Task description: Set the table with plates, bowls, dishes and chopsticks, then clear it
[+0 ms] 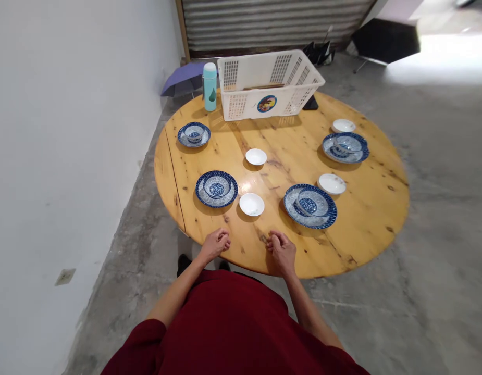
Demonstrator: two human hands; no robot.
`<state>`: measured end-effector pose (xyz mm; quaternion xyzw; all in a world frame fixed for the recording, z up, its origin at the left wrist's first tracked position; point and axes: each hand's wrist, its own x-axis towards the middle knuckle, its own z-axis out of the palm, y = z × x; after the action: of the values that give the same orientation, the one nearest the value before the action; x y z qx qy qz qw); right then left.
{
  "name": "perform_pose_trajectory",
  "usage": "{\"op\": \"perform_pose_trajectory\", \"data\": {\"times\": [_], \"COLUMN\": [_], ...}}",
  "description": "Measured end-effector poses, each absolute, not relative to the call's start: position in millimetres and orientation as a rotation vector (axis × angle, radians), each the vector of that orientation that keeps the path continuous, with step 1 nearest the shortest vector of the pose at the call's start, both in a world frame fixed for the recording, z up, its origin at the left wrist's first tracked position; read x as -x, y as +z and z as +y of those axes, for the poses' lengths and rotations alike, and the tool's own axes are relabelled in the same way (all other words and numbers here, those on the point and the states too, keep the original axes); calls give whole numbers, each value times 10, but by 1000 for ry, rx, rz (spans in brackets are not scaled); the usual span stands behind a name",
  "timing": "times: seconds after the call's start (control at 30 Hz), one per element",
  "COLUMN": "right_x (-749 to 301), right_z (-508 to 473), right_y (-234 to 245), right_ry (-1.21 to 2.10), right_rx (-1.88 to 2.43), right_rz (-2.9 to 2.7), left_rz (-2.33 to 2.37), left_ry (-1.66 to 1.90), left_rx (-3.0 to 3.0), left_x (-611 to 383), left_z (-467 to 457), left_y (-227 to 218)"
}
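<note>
My left hand rests at the near edge of the round wooden table, its fingers curled in with nothing visible in them. My right hand, also loosely closed, is at the same edge. Beyond the left hand is a blue-and-white plate carrying a patterned bowl. A second blue-and-white plate, nearest my right hand, holds another bowl. Between these plates sits a small white bowl. Neither hand touches any dish.
Farther back are more plates with bowls and small white dishes. A white plastic basket, a light-blue bottle and a dark flat object stand at the far edge. Umbrellas lie beyond; a wall runs left.
</note>
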<state>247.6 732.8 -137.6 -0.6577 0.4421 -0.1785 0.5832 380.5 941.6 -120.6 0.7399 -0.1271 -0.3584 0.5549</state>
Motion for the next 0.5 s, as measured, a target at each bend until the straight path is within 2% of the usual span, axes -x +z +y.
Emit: {"op": "perform_pose_trajectory", "data": {"times": [0.17, 0.3, 0.5], "right_x": [-2446, -2560, -2953], "right_z": [7521, 8189, 9448], "right_y": [-1382, -1212, -1052], "right_ry": [-553, -610, -266], "right_rx": [1414, 1397, 1500], "right_rz": [1143, 1153, 904], "left_rz": [-494, -520, -457], "left_ry": [-822, -643, -522], "left_rx": [-1817, -1955, -1958], "left_x": [-4016, -4378, -4881], "left_z": [9850, 10393, 10988], "left_y": [-1097, -973, -821]}}
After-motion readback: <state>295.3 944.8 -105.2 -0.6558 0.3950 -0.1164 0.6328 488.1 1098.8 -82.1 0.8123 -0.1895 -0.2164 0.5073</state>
